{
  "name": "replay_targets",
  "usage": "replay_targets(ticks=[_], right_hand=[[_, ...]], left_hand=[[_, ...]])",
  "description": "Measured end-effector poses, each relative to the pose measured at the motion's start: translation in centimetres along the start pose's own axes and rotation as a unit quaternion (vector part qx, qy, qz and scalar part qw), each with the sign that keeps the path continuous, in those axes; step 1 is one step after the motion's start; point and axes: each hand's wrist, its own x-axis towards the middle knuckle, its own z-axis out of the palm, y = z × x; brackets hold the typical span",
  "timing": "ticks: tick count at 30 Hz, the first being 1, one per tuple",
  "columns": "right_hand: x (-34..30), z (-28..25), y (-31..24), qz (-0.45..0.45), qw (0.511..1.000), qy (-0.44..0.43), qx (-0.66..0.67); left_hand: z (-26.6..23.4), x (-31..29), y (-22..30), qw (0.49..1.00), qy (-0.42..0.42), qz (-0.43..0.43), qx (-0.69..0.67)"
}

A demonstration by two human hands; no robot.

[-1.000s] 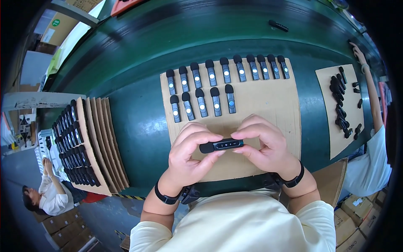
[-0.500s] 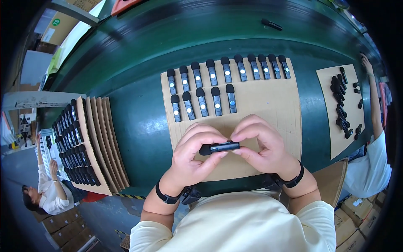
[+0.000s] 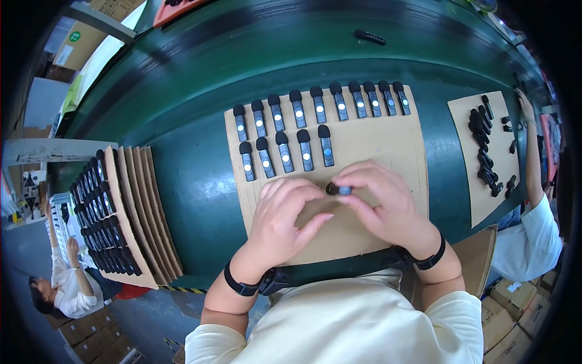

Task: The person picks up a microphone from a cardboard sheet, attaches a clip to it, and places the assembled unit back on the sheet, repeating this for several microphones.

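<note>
Pinched between the thumb and fingers of my right hand is a small black clip-on microphone, seen nearly end-on and partly hidden. Beside it, my left hand has its thumb and fingers apart with nothing between them; its fingertips are close to the microphone. Both hands are over the near part of a cardboard sheet. Two rows of microphones lie on that sheet, each with a black foam cap at its far end and a round light spot on its body, such as the last one of the nearer row.
Leaning cardboard sheets stand at the left, the outermost bearing several rows of microphones. Another cardboard piece at the right holds loose black parts. One black piece lies on the green table's far side. Co-workers are at both sides.
My left hand has let go of the microphone, its thumb and fingers parting. My right hand has turned the microphone from lengthwise to nearly end-on and lifted it slightly farther away.
</note>
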Motion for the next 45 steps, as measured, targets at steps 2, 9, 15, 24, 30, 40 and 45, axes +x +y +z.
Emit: replay_targets(ticks=[2, 9, 15, 24, 30, 40, 45], right_hand=[[0.2, -0.6, 0.8, 0.015, 0.999, 0.005, -0.037], [-0.1, -1.1, 3.3, -0.026, 0.971, -0.015, -0.239], [-0.5, -0.5, 2.8, -0.005, 0.966, -0.069, -0.251], [1.0, -2.0, 3.9, -0.011, 0.975, -0.02, -0.221], [0.3, -6.0, 4.5, 0.082, 0.971, 0.02, -0.223], [-0.7, -5.9, 4.9, 0.066, 0.963, -0.08, -0.249], [1.7, -6.9, 5.0, 0.037, 0.96, -0.078, -0.267]], left_hand=[[0.0, 0.0, 0.0, 0.998, -0.047, 0.01, 0.052], [0.2, -0.2, -0.2, 0.991, -0.1, 0.009, 0.089], [0.1, -0.2, -0.3, 0.991, -0.099, 0.006, 0.085], [0.1, 0.0, -0.3, 0.991, -0.104, 0.005, 0.08], [0.0, 0.0, -0.3, 0.992, -0.099, 0.003, 0.08], [0.1, 0.2, -0.3, 0.992, -0.099, 0.007, 0.083], [0.1, 0.1, -0.2, 0.992, -0.097, 0.005, 0.085]])
